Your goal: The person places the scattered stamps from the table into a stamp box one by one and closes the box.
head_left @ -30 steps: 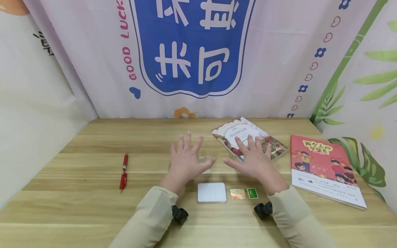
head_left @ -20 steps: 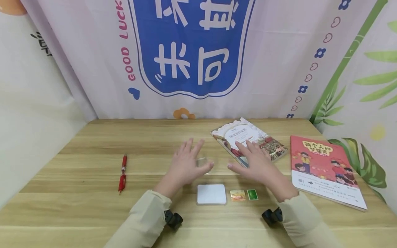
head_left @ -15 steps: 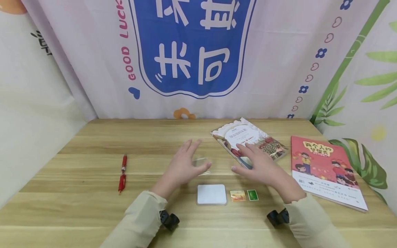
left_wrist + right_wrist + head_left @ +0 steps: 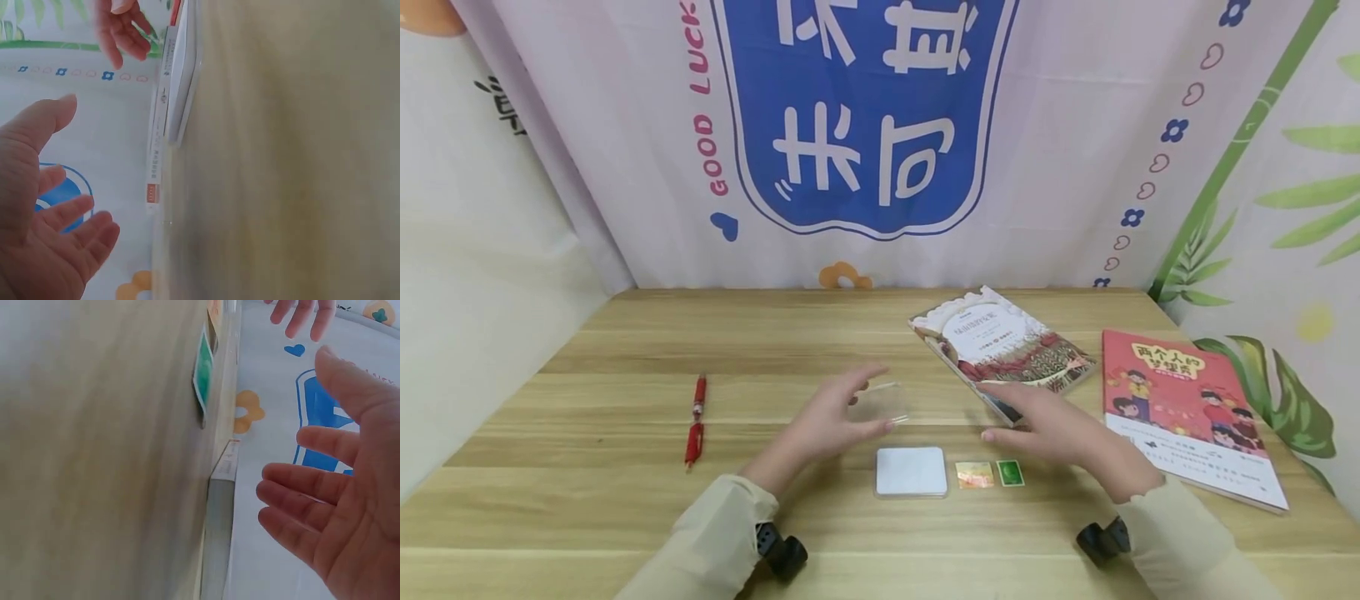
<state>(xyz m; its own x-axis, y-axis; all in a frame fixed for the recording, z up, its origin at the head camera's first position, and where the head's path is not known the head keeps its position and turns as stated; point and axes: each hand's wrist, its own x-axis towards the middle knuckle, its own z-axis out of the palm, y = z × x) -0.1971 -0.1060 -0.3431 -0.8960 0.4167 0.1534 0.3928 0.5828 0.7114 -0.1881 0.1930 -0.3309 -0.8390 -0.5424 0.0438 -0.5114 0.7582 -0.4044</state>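
Note:
My left hand [image 4: 824,423] hovers over the wooden table with relaxed fingers, thumb apart, palm turned inward; the left wrist view shows nothing in it. A clear plastic piece [image 4: 886,403] lies behind its thumb, partly covered by the hand. Opposite, my right hand [image 4: 1067,427] hangs with fingers slightly bent and holds nothing, overlapping the lower edge of a picture-covered book [image 4: 992,333] in the head view. Between the forearms lie a white rectangle in a clear case [image 4: 912,472], an orange-gold stamp-like piece [image 4: 974,475] and a green stamp-like piece [image 4: 1011,472] with a pale border.
A red pen [image 4: 696,421] lies on the left part of the wooden table [image 4: 587,500]. On the right is a red and white book [image 4: 1187,408]. A printed curtain [image 4: 1052,167] hangs along the table's back edge.
Both hands have drawn back towards the body and moved apart, turning from palms down with spread fingers to palms facing each other. Things on the table stay where they were.

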